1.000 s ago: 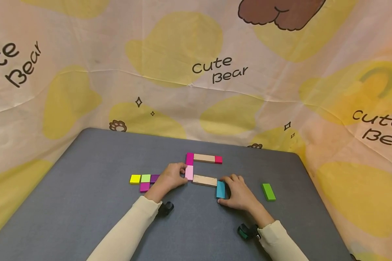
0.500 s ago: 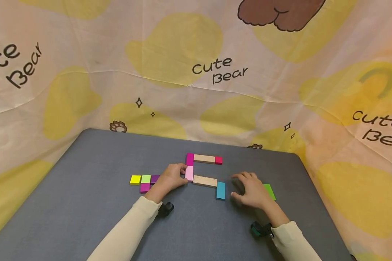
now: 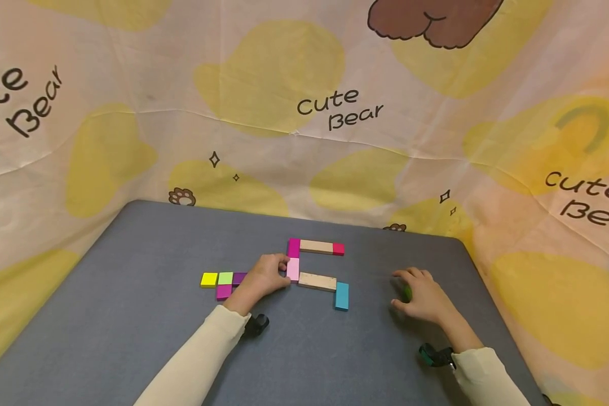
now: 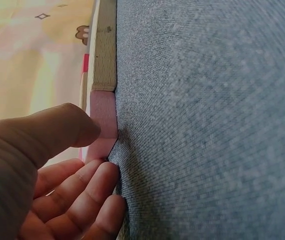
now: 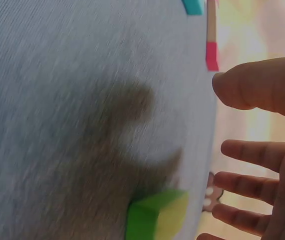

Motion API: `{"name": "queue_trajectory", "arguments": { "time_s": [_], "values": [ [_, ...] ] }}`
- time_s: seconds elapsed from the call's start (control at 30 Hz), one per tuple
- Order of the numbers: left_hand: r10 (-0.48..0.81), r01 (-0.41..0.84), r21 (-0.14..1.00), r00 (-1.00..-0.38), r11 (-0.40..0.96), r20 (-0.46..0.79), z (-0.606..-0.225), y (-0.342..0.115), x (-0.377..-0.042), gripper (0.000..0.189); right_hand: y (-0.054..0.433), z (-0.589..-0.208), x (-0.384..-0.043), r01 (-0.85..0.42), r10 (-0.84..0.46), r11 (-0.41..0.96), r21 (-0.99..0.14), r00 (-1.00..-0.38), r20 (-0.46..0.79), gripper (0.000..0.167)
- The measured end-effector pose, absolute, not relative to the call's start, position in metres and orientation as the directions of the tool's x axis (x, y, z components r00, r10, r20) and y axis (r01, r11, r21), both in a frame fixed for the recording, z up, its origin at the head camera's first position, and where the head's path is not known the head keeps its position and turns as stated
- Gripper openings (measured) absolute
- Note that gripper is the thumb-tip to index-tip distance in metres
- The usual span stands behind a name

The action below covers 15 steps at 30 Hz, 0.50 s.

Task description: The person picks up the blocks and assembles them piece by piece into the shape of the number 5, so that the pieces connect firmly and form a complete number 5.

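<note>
In the head view my left hand (image 3: 267,278) is at the left side of a light pink block (image 3: 293,269). Seen from the left wrist, its thumb lies against the pink block (image 4: 104,115) and the curled fingers sit at the block's other side. My right hand (image 3: 425,297) hovers apart from the row, over a green block (image 3: 408,292) that it mostly hides. From the right wrist, thumb and fingers are spread with nothing between them, and the green block (image 5: 155,217) lies on the surface below.
The pink block joins a magenta block (image 3: 294,247), a bare wood block (image 3: 317,281) and a blue block (image 3: 341,296). Another wood block (image 3: 316,246) ends at a red one (image 3: 338,249). Yellow (image 3: 209,279), light green (image 3: 225,278) and purple blocks (image 3: 239,278) lie left.
My right hand has let go of the blue block and moved right, until it is over the green block. The left hand stays at the pink block.
</note>
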State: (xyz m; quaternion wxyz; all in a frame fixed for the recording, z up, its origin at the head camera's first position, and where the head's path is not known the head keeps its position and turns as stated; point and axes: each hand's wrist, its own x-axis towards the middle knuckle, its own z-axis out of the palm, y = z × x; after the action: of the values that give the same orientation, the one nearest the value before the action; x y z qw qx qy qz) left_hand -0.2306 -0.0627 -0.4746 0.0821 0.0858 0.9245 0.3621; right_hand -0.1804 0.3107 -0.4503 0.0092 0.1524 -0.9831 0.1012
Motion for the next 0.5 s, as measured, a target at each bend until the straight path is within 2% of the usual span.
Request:
{"name": "queue_trajectory", "arguments": {
  "time_s": [0.5],
  "values": [
    [0.219,0.100,0.679,-0.971,0.727,-0.091,-0.476,-0.064,-0.230,0.051,0.343,-0.457,-0.178,-0.300,-0.305,0.940,-0.163,-0.952,-0.003,0.068]
  ]
}}
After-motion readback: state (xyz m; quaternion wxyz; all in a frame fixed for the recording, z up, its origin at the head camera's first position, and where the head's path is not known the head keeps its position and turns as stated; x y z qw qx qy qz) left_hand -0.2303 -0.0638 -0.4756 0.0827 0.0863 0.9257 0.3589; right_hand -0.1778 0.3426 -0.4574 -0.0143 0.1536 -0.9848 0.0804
